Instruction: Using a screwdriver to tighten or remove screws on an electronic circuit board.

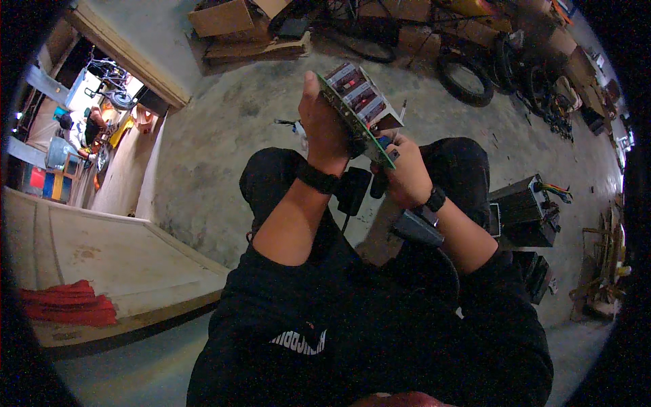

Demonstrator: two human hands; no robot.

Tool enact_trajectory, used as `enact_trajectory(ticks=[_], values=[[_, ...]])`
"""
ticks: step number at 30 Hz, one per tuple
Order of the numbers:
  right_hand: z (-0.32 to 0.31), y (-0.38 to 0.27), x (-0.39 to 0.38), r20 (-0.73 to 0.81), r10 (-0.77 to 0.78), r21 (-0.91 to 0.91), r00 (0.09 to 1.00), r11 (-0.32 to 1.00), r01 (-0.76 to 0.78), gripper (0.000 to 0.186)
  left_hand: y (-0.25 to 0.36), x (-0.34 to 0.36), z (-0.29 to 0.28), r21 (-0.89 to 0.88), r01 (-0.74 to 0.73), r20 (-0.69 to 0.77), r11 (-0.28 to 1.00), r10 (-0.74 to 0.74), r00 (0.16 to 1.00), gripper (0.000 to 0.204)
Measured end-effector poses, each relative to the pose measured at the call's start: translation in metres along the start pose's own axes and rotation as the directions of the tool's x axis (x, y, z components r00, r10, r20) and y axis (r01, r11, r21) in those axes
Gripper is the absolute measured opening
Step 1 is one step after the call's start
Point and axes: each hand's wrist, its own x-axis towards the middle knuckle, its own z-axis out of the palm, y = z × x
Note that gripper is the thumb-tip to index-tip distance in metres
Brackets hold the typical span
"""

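Observation:
A green circuit board (380, 150) with several silvery metal plates, likely heat sinks, is held up tilted above my knees. My left hand (321, 129) grips its left edge, thumb pointing up along the side. At the lower right end of the board, my right hand (407, 173) has its fingers closed on the corner, by a small blue part (384, 143). Its fingertips are partly hidden. Below the hands are a black block with a cord (353, 192) and a dark grey oblong piece (417, 228); what they rest on is unclear.
Grey metal cased units (525, 203) with coloured wires stand on the floor at right. Tyres (465, 80) and cardboard boxes (227, 19) lie along the far side. A red cloth (68, 303) lies on a pale ledge at left. Beyond a doorway, a person (91, 129) sits near a bicycle.

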Motion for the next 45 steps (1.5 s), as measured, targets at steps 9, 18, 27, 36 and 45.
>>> enact_trajectory(ticks=[9,18,27,36,45], values=[[-0.001,-0.002,-0.002,0.036,0.053,0.005,0.998,0.999,-0.053,0.011,0.001,-0.002,0.0,0.226,-0.147,0.034,0.963,0.143,0.989,0.064],[-0.004,-0.004,-0.001,0.017,0.0,-0.106,1.0,0.994,0.002,0.02,-0.002,-0.001,0.003,-0.343,0.132,0.074,0.93,-0.113,0.991,0.066],[-0.011,0.017,0.012,0.14,-0.028,0.251,0.99,0.968,-0.008,0.012,-0.007,0.001,0.002,-0.045,0.016,0.016,0.999,-0.015,1.0,0.065],[-0.009,0.004,0.005,0.043,0.005,-0.063,0.999,0.998,-0.002,0.012,-0.003,0.001,0.002,-0.012,-0.017,0.019,1.0,0.017,1.0,0.068],[-0.012,0.006,0.008,0.035,0.051,0.07,0.998,0.996,-0.054,0.021,-0.008,0.005,0.001,-0.121,0.088,0.033,0.989,-0.084,0.996,0.066]])
